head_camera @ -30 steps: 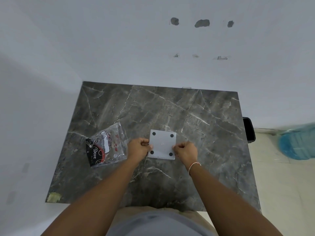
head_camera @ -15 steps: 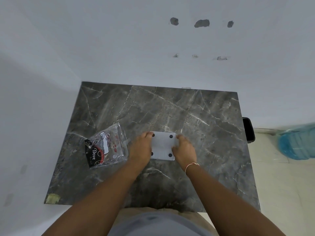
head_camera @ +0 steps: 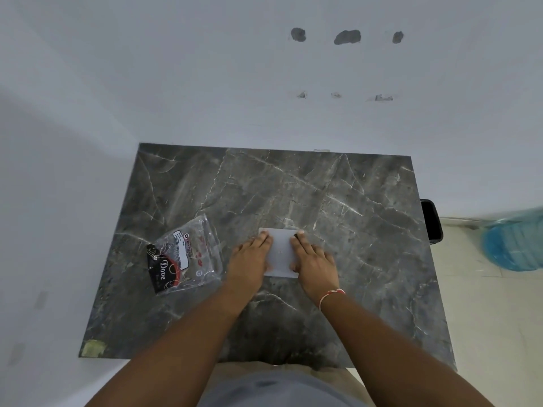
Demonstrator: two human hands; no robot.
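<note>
We see one pale grey, flat square plastic plate [head_camera: 281, 254] lying just in front of the middle of one dark grey marble-patterned tabletop [head_camera: 338, 201]. Its surface is smooth and matt, and one small black dot shows at its far right corner; the other corners are hidden under fingers. Two hands rest on it. The left hand [head_camera: 249, 259] lies flat over the plate's left edge with straight fingers, and the right hand [head_camera: 314, 259] lies flat over the right edge the same way, so neither grips anything. One red and white thread band [head_camera: 330, 295] circles the right wrist. Just left of the left hand lies one crumpled clear plastic packet with a black label [head_camera: 188, 254]. Well to the right, on the pale floor, sits one blue translucent water bottle [head_camera: 514, 245].
</note>
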